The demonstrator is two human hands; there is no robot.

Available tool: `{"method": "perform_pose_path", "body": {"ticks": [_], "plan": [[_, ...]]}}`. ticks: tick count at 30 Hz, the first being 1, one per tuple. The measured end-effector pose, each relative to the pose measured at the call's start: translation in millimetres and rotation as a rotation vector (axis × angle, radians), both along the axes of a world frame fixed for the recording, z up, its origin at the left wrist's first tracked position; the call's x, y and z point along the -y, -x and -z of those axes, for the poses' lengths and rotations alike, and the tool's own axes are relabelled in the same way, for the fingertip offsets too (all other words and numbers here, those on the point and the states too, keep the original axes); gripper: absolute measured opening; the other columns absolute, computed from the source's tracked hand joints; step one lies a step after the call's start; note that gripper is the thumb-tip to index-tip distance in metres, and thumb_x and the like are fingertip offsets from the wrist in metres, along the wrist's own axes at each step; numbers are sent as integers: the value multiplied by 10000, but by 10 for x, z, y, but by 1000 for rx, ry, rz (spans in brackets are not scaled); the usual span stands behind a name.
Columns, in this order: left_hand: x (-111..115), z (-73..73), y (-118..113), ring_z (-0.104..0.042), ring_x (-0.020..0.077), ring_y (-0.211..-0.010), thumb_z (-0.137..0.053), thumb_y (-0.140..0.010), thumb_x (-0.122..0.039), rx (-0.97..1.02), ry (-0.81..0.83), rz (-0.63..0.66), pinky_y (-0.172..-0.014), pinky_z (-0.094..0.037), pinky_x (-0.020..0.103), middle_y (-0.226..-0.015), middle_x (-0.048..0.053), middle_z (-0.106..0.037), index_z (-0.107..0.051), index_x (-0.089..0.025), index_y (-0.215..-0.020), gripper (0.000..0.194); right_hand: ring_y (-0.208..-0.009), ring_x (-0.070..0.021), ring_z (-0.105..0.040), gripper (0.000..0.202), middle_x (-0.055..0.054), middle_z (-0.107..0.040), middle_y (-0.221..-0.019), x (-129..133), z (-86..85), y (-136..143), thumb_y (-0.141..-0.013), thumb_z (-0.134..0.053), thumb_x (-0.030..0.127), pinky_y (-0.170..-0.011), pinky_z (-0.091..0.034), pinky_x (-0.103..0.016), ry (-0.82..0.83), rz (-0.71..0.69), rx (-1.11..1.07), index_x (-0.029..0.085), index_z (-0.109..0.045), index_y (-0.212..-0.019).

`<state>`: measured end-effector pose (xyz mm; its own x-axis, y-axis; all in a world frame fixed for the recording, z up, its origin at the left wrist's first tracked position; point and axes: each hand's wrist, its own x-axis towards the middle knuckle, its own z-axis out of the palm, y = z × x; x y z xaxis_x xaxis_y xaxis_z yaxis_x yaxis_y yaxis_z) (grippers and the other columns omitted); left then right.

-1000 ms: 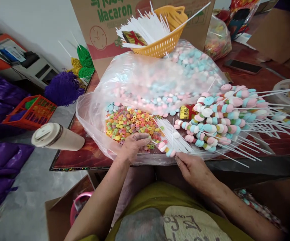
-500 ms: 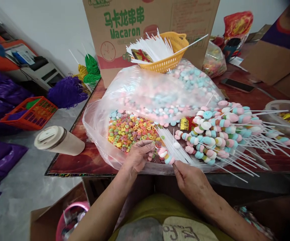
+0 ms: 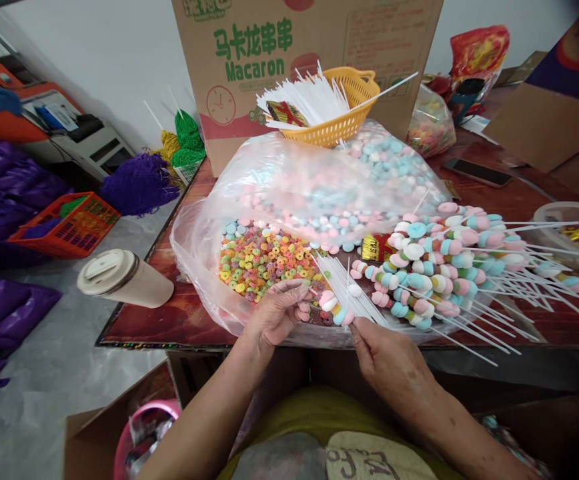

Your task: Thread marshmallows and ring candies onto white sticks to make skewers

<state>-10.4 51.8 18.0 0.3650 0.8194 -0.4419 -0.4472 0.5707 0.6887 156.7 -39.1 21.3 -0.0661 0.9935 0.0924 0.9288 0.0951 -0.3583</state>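
Observation:
My right hand [image 3: 377, 343] pinches the near end of a candy skewer [image 3: 336, 309] threaded with pink, white, yellow and blue pieces. At the skewer's other tip, my left hand [image 3: 280, 310] has its thumb and forefinger pressed together, with pink candies by its curled fingers. Below both hands lies a clear plastic bag [image 3: 194, 267] holding ring candies [image 3: 264, 260] and pastel marshmallows [image 3: 319, 193]. Loose white sticks [image 3: 344, 287] lie right behind the skewer. A pile of filled skewers [image 3: 429, 267] rests to the right.
A yellow basket [image 3: 342, 127] of white sticks stands on the bag before a cardboard box [image 3: 319, 33]. A lidded cup [image 3: 124, 279] leans near the table's left edge. A phone [image 3: 477, 172] and a clear tub [image 3: 569, 213] are on the right.
The whole view has shifted slightly, so things appear a little further right. Both hands keep nearly the same pose around the skewer.

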Motion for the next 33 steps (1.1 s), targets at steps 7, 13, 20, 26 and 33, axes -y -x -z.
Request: {"method": "perform_pose_path", "body": {"ticks": [7,13,20,26,33], "plan": [[-21,-12,-4,-501,73,-393,-815,-488,-306,-76,-61,-16,-363,-417,193,-560,-13,-609,-583,-126,-723,376,-530,-139,-531,215,-34,-602,-605,-37,47,24,-833,-359,174,-486,-233,-259,-20,-45,-7,184,-528,-701],[39,54,-227,-582,109,-569,-788,-533,-266,9,-38,-134,-537,-479,232,-644,10,-632,-594,-121,-657,272,-516,-125,-458,268,-17,-546,-575,-110,118,59,-869,-325,224,-512,-318,-236,-46,-74,-245,190,-486,-657],[-53,-7,-542,-545,90,-564,-732,-615,-327,-149,-240,-161,-533,-425,197,-651,5,-609,-600,-136,-705,249,-571,-151,-499,251,-32,-573,-614,-429,209,117,-850,-340,233,-560,-370,-256,-20,-4,-384,191,-555,-726],[-965,-88,-490,-584,144,-736,-508,-811,-262,-1147,-973,79,-623,-422,202,-715,35,-589,-632,-141,-714,199,-635,-143,-477,231,-15,-568,-674,-1376,186,-73,-796,-435,335,-601,-362,-247,-100,210,-420,176,-601,-821],[-1133,62,-551,-548,204,-946,-507,-700,-13,-1390,-1142,218,-778,-403,263,-856,69,-589,-635,-89,-737,154,-714,-173,-494,179,-78,-565,-738,-1782,341,-18,-715,-510,265,-651,-348,-274,-96,254,-480,131,-624,-750]]}}
